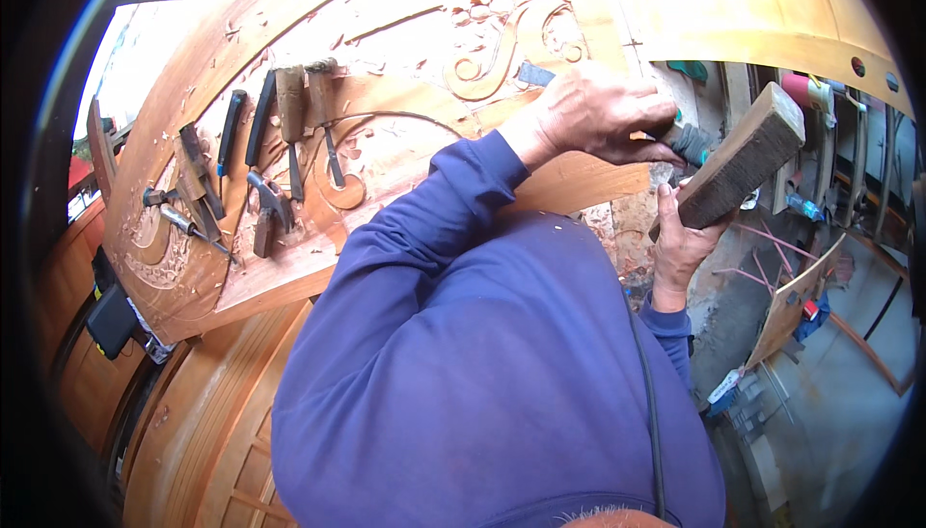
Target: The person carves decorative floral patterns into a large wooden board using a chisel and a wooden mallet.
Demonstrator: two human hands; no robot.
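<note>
My right hand (683, 243) is wrapped round a dark, squared wooden block (743, 157) with a pale worn end, held tilted up beside the panel's edge. My left hand (608, 113) reaches across over the edge of a carved wooden panel (415, 166), its fingers curled closed. What those fingers hold is hidden. A flat blue-grey piece (535, 75) lies on the panel just beyond the left wrist. Near the left fingertips is a dark, greenish item (691, 144) that I cannot identify.
Several chisels (292, 123) and a hammer (270, 210) lie on the panel's left half among shavings. A screwdriver-like tool (183, 221) sits farther left. Wooden boards (222, 412) stand below. To the right are a rack of bars (858, 152) and a thin leaning board (791, 306).
</note>
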